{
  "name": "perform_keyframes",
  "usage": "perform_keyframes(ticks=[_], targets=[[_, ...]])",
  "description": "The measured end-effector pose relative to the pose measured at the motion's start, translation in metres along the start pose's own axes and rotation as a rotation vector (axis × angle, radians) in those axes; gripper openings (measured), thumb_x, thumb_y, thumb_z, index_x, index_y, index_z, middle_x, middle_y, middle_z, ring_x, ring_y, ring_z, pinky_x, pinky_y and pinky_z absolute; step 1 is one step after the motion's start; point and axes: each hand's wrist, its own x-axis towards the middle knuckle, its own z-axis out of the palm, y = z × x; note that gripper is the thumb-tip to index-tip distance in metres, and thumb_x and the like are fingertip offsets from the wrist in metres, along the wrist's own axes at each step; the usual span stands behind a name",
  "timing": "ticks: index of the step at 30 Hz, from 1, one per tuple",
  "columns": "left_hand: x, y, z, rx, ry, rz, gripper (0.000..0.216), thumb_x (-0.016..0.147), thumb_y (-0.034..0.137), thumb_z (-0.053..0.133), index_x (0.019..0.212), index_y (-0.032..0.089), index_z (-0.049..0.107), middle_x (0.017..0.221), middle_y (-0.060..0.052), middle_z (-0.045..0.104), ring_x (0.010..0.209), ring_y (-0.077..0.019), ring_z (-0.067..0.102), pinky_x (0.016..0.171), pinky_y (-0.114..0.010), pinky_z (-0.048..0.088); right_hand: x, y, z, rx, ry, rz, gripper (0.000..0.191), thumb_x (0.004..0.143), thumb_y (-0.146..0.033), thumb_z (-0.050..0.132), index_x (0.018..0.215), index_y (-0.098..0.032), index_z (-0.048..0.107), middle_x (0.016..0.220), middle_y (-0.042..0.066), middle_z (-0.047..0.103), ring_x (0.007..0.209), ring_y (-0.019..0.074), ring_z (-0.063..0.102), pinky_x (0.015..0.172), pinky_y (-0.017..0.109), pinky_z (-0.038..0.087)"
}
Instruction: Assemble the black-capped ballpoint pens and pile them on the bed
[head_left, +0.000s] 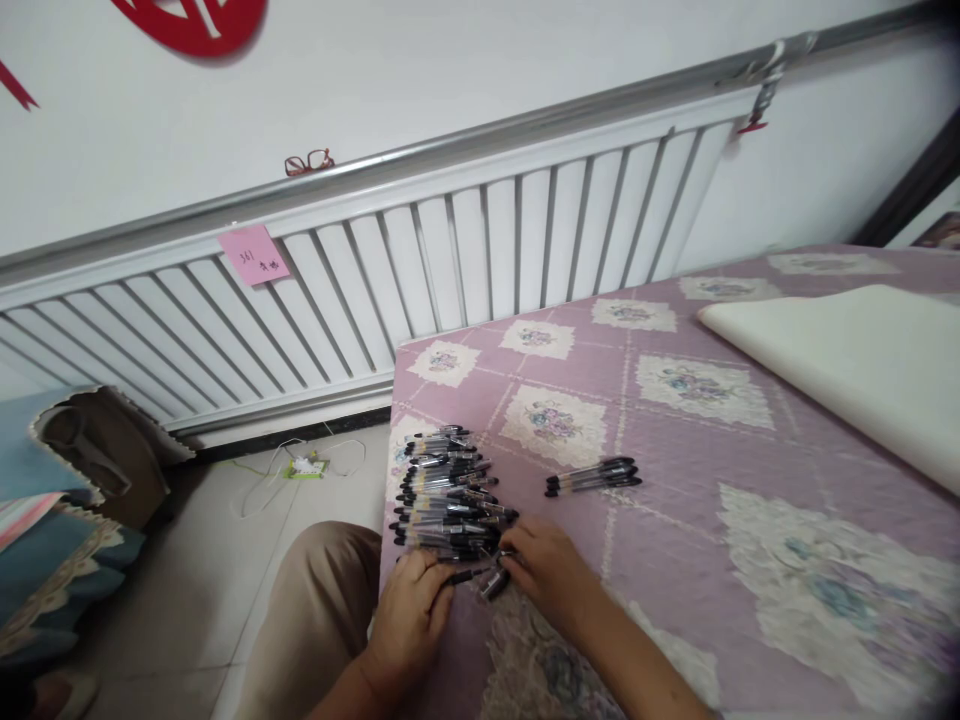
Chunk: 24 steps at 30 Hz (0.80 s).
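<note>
My left hand (409, 610) is at the bed's or table's near left edge, its fingers closed on a black pen (461, 577) whose end points right. Across from it my right hand (546, 568) has its fingers pinched together close to that pen's end; what they hold is too small to make out. A dark grey piece like a pen cap (493, 583) is between the hands, just below the right fingertips. Directly beyond both hands lies a wide row of black-capped pens (442, 490), side by side. A smaller bunch of pens (594, 477) lies apart, farther right.
A purple quilted cloth (585, 400) with floral patches covers the surface. At right lies a folded cream sheet (840, 350). A white radiator (465, 250) runs behind, with glasses (309, 162) on its pipe and a pink note (253, 255). A power strip (307, 467) is on the floor.
</note>
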Motion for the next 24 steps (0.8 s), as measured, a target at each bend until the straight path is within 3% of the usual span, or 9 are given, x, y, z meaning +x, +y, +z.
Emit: perform_keyframes(ticks=[11, 17, 24], targets=[[-0.002, -0.008, -0.001, 0.176, -0.058, -0.042, 0.024, 0.084, 0.016, 0.053, 0.103, 0.023, 0.065, 0.096, -0.007, 0.061, 0.093, -0.0242, 0.055, 0.08, -0.041, 0.047, 0.005, -0.01, 0.006, -0.109, -0.086, -0.024, 0.019, 0.084, -0.017, 0.061, 0.101, -0.025, 0.065, 0.1, 0.003, 0.065, 0.099, 0.0217, 0.057, 0.086, 0.036, 0.036], [0.003, -0.008, 0.0, 0.194, -0.095, -0.048, 0.027, 0.082, 0.011, 0.052, 0.104, 0.022, 0.065, 0.095, -0.007, 0.06, 0.093, -0.0234, 0.054, 0.081, -0.039, 0.046, -0.002, 0.008, -0.007, -0.087, -0.071, 0.005, 0.005, 0.084, -0.018, 0.062, 0.087, -0.021, 0.064, 0.094, 0.003, 0.066, 0.095, 0.0207, 0.058, 0.083, 0.033, 0.036], [0.01, -0.005, 0.005, 0.207, -0.075, -0.035, 0.026, 0.082, 0.009, 0.052, 0.099, 0.022, 0.066, 0.093, -0.006, 0.061, 0.09, -0.0221, 0.055, 0.079, -0.036, 0.046, -0.005, -0.007, -0.001, -0.131, -0.164, 0.048, 0.006, 0.082, -0.024, 0.064, 0.087, -0.021, 0.063, 0.096, 0.003, 0.067, 0.096, 0.0228, 0.058, 0.083, 0.035, 0.034]])
